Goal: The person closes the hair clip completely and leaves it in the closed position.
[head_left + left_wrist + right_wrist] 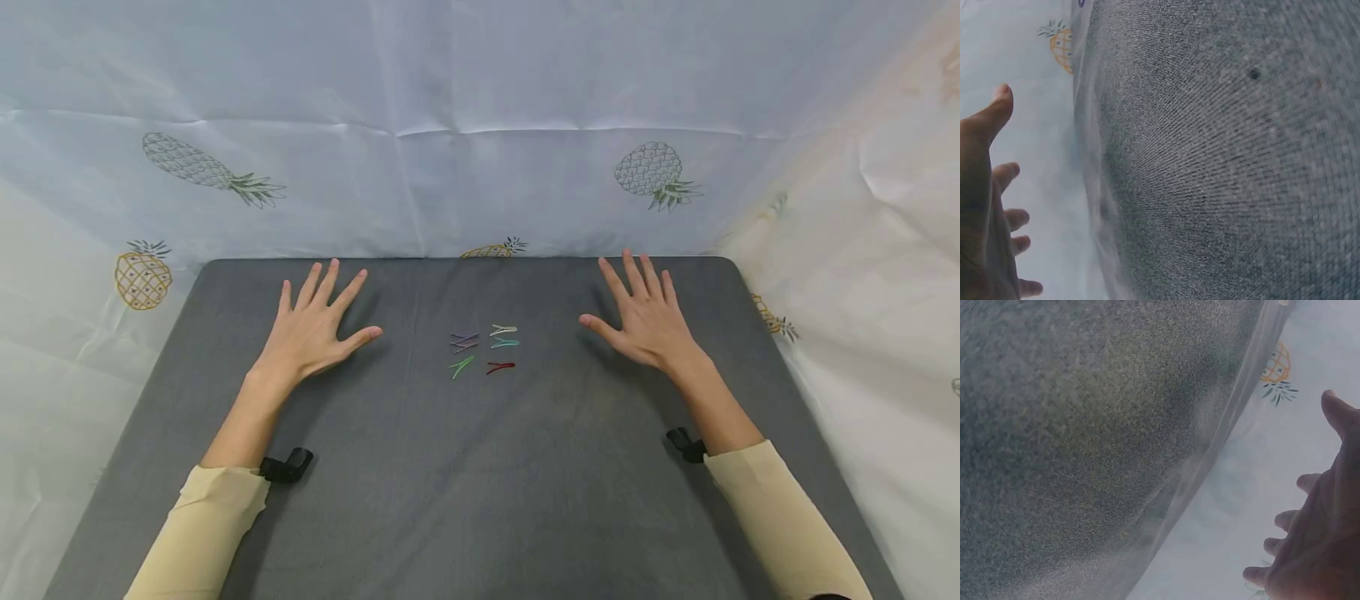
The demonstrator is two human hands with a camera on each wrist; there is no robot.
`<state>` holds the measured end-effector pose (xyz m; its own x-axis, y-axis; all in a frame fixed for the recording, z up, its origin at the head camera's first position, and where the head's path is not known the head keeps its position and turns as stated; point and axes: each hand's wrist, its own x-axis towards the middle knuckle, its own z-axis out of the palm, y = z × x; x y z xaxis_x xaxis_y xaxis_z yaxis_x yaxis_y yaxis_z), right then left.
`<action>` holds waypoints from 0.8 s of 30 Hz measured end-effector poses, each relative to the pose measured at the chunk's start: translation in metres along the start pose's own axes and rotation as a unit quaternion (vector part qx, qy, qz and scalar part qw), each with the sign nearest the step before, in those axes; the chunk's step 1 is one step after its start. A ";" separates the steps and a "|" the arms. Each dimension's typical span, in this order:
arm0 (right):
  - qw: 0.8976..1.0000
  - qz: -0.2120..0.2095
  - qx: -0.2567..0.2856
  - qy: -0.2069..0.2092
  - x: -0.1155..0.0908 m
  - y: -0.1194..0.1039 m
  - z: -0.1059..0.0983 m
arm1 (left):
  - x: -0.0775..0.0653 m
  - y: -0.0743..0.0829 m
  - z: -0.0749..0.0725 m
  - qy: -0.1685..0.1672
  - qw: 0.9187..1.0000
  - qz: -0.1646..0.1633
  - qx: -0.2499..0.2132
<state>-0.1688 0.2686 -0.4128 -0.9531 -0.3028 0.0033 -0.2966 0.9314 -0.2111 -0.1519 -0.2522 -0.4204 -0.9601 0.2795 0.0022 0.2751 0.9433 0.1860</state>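
Several small, thin V-shaped pieces, perhaps hair clips, lie in two columns at the middle of the table in the head view. On the left are a purple one, a mauve one and a green one. The right column has a white one, a teal one and a red one. My left hand is spread, palm down, to their left. Off to their right, my right hand is likewise spread. Both hands hold nothing and stay apart from the pieces.
A dark grey cloth covers the table. White curtain fabric with pineapple prints hangs behind the far edge and along both sides. Black wrist devices sit near the sleeve cuffs.
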 end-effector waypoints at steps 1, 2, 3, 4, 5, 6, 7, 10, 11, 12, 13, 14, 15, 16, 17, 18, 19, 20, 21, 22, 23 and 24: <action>1.000 -0.001 -0.001 0.001 0.000 0.000 0.000 | 0.000 0.000 0.000 -0.001 1.000 -0.001 -0.001; 1.000 -0.001 0.000 0.000 0.000 -0.001 0.000 | 0.000 0.000 0.000 0.000 1.000 -0.002 -0.002; 1.000 -0.002 0.000 0.000 0.001 -0.001 0.000 | 0.000 0.000 -0.001 0.000 1.000 -0.002 -0.002; 1.000 -0.002 0.001 -0.001 0.001 -0.001 0.000 | 0.000 0.000 -0.001 0.001 1.000 -0.003 -0.002; 1.000 -0.002 0.000 0.000 0.001 -0.002 0.000 | 0.000 0.001 -0.001 0.001 1.000 -0.003 -0.003; 1.000 -0.003 0.001 0.000 0.001 -0.002 0.000 | 0.000 0.001 -0.001 0.002 1.000 -0.004 -0.002; 1.000 -0.003 0.001 0.001 0.002 -0.002 0.000 | 0.000 0.001 -0.001 0.002 1.000 -0.004 -0.002; 1.000 -0.007 0.004 0.006 0.002 -0.004 0.001 | 0.000 0.002 -0.001 0.002 1.000 -0.001 -0.004; 1.000 -0.008 0.005 0.009 0.002 -0.004 0.001 | 0.000 0.003 -0.001 0.002 1.000 0.000 -0.004; 1.000 -0.010 0.007 0.012 0.002 -0.004 0.002 | 0.000 0.004 -0.001 0.002 1.000 0.001 -0.005; 1.000 -0.012 0.009 0.016 0.002 -0.005 0.002 | 0.000 0.004 0.000 0.002 1.000 0.002 -0.007; 1.000 -0.014 0.012 0.020 0.003 -0.005 0.003 | 0.001 0.005 0.000 0.002 1.000 0.003 -0.010; 0.999 -0.016 0.015 0.024 0.003 -0.006 0.003 | 0.001 0.006 0.000 0.003 1.000 0.005 -0.010; 0.999 -0.018 0.018 0.027 0.003 -0.006 0.004 | 0.001 0.007 0.000 0.005 1.000 0.007 -0.012; 0.999 -0.019 0.022 0.030 0.003 -0.007 0.004 | 0.001 0.008 0.000 0.006 1.000 0.009 -0.011; 0.999 -0.020 0.026 0.033 0.003 -0.008 0.005 | 0.002 0.008 0.000 0.008 1.000 0.011 -0.013; 0.999 -0.021 0.030 0.035 0.004 -0.009 0.005 | 0.002 0.009 0.000 0.009 1.000 0.013 -0.014; 0.999 -0.021 0.035 0.036 0.004 -0.010 0.005 | 0.002 0.010 -0.001 0.008 1.000 0.014 -0.013; 0.998 -0.022 0.039 0.036 0.004 -0.011 0.005 | 0.002 0.010 -0.001 0.006 1.000 0.015 -0.012; 0.998 -0.022 0.045 0.036 0.004 -0.012 0.005 | 0.002 0.011 -0.002 0.003 1.000 0.015 -0.013; 0.998 -0.021 0.051 0.032 0.004 -0.013 0.005 | 0.003 0.012 -0.002 -0.001 1.000 0.013 -0.016; 0.998 -0.021 0.057 0.030 0.003 -0.014 0.005 | 0.003 0.013 -0.002 -0.004 1.000 0.010 -0.019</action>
<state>-0.1674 0.2531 -0.4144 -0.9427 -0.3257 0.0718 -0.3311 0.8880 -0.3192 -0.1509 -0.2399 -0.4161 -0.9541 0.2994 -0.0010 0.2917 0.9302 0.2229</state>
